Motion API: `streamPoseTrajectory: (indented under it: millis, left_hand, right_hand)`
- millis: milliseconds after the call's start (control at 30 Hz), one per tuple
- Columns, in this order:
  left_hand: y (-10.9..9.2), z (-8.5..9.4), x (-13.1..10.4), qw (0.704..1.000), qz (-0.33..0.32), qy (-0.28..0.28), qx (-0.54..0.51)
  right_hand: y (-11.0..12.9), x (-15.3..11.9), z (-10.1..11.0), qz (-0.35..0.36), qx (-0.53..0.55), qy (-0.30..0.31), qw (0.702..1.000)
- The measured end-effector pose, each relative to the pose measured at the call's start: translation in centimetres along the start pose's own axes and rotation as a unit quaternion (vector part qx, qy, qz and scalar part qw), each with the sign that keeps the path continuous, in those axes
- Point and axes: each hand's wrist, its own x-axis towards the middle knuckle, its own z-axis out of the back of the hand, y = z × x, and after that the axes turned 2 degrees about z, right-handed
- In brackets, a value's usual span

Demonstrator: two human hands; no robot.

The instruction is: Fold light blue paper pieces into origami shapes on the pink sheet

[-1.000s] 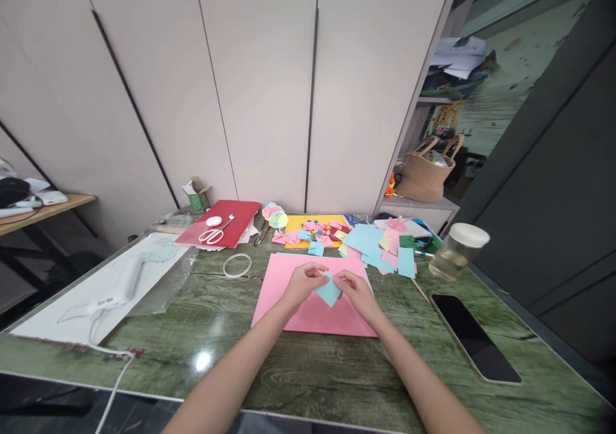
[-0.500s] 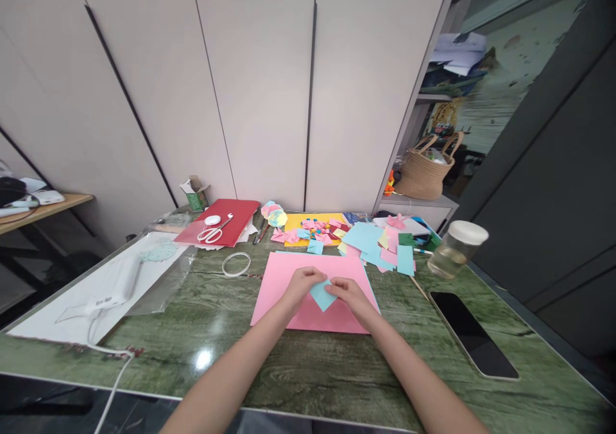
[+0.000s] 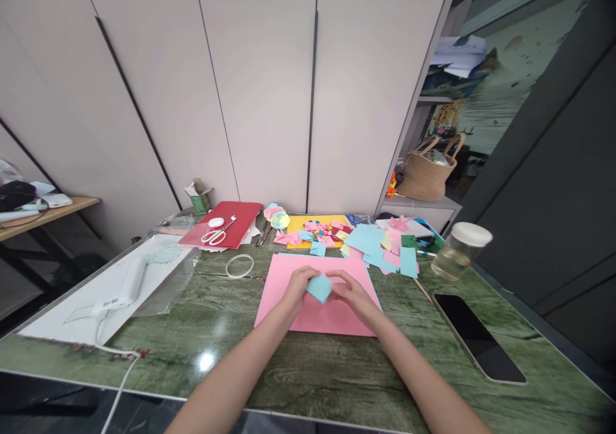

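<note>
A small light-blue piece of folded paper (image 3: pixel 319 288) is held over a pink sheet (image 3: pixel 308 321) in the middle of the table. My left hand (image 3: pixel 301 286) grips its left edge between thumb and fingers. On the other side, my right hand (image 3: pixel 352 295) has its index finger and thumb apart around the paper's right corner; whether they touch it I cannot tell. The pink sheet lies flat under both hands, with a thin blue edge showing beneath it.
Behind are a yellow sheet (image 3: pixel 298 221) with small pink folded pieces and coloured paper squares (image 3: pixel 368 240). A red folder (image 3: pixel 240 216) carries scissors (image 3: pixel 216 235). A phone (image 3: pixel 479 338) and a lidded jar (image 3: pixel 455 254) stand right; a white tape ring (image 3: pixel 239 257) and glue gun (image 3: pixel 118 289) left.
My right fingers have loosened from the blue paper and spread apart. The paper has turned and now shows a shorter, many-sided outline. The view has shifted slightly.
</note>
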Motion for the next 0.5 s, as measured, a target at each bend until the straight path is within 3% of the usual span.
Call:
streamPoseTrajectory:
  millis: [267, 500]
  left_hand:
    - [-1.2, -0.2, -0.7, 0.997, 0.046, 0.013, -0.054]
    - [-1.3, -0.3, -0.8, 0.992, 0.092, 0.015, -0.081]
  right_hand:
    - [0.4, -0.1, -0.2, 0.058, -0.091, -0.001, 0.994]
    - [0.1, 0.1, -0.1, 0.068, -0.097, -0.005, 0.993]
